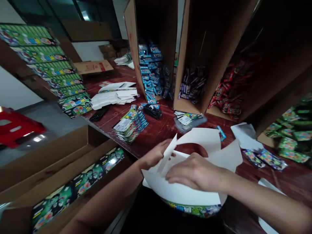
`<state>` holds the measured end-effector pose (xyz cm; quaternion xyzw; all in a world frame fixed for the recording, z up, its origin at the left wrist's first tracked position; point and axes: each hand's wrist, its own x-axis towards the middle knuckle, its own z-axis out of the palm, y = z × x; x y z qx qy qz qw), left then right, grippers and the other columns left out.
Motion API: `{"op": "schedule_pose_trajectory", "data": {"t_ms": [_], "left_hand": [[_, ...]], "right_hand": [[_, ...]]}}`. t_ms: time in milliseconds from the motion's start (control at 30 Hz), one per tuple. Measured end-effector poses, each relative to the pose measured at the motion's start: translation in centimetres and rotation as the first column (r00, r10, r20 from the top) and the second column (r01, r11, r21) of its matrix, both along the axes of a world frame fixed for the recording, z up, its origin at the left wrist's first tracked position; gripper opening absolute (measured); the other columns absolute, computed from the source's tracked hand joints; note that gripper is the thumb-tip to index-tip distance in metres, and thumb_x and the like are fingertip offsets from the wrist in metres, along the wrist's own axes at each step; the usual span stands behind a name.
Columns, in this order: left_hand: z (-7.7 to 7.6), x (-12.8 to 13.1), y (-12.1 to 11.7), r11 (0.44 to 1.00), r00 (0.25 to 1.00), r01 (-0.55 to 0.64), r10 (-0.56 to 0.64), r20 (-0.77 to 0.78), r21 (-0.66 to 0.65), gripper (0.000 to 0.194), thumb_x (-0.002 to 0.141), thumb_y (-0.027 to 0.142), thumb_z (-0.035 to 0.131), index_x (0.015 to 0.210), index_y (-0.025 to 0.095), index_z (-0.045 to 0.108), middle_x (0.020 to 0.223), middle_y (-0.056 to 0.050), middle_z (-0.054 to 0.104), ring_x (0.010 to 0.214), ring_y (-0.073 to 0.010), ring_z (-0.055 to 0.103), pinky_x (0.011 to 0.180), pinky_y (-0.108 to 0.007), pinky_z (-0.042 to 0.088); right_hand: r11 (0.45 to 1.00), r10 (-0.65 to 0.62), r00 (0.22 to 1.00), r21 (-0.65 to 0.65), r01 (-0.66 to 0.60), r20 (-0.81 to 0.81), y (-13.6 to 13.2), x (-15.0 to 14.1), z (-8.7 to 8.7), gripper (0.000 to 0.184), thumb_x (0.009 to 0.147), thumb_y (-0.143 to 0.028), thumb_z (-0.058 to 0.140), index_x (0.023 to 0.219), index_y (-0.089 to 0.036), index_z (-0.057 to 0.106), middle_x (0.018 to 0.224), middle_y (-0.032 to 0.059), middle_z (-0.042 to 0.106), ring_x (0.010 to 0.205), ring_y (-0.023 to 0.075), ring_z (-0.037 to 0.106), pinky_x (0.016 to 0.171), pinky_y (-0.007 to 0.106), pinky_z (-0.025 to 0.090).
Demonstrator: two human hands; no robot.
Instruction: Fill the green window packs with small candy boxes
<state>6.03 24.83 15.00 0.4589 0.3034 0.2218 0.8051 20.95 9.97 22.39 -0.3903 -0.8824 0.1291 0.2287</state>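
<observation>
A partly folded display carton point(197, 138), white inside with a green, colourfully printed outer face, stands at the table's near edge with its flaps up. My left hand point(158, 154) is closed on the flap at its left side, fingertips behind the card. My right hand point(195, 172) reaches into the carton, its fingers bent together against the white inner wall; their tips are partly hidden. To the left of the carton lies a stack of printed packets point(130, 125), with a black tape dispenser point(152, 111) behind it. A clear plastic tray point(188, 123) holding printed cards sits behind the carton.
Tall cardboard bins hold blue packets point(152, 73), purple packets point(191, 86), red packets point(227, 92) and green packets point(292, 136). White flat cartons point(115, 94) lie at the back left beside stacked filled boxes point(53, 71). An open shipping carton point(44, 165) stands at lower left.
</observation>
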Motion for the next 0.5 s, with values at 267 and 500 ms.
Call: {"op": "schedule_pose_trajectory", "data": {"t_ms": [267,500], "left_hand": [[-3.7,-2.0,-0.9,0.981,0.998,0.058,-0.056,0.017,-0.187,0.046,0.079,0.057,0.068,0.099,0.016,0.069,0.065,0.000,0.060,0.052,-0.0105,0.053,0.053,-0.023,0.045],[-2.0,0.8,-3.2,0.721,0.850,0.225,0.184,-0.493,0.656,0.088,0.078,0.038,0.076,0.152,0.018,0.035,0.148,-0.018,0.049,0.124,-0.0356,0.057,0.102,-0.047,0.047]], "right_hand": [[0.717,-0.461,0.804,-0.375,0.587,0.376,-2.0,3.3,-5.0,0.035,0.106,-0.044,0.036,0.099,-0.024,0.064,0.080,0.0014,0.073,0.075,0.0215,0.071,0.063,0.029,0.045],[0.767,-0.559,0.724,-0.081,0.637,0.404,-3.4,-0.1,-5.1,0.028,0.104,-0.028,0.041,0.108,-0.015,0.066,0.098,0.0128,0.074,0.091,0.0299,0.071,0.081,0.045,0.056]]}}
